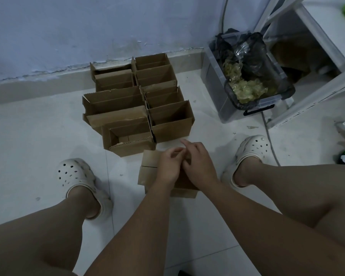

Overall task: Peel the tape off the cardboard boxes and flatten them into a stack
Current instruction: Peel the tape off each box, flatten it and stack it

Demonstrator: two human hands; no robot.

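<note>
Box (149,166) under left hand (168,168), right hand (199,162)

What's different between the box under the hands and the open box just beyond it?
The box under the hands shows a closed, seamed face; the open box gapes upward. The left hand and right hand are on the first; the second stands untouched against other boxes. Both are brown cardboard.

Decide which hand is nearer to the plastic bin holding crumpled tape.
Right. The right hand is over the box, below-left of the bin; the left hand is beside it, farther left.
</note>
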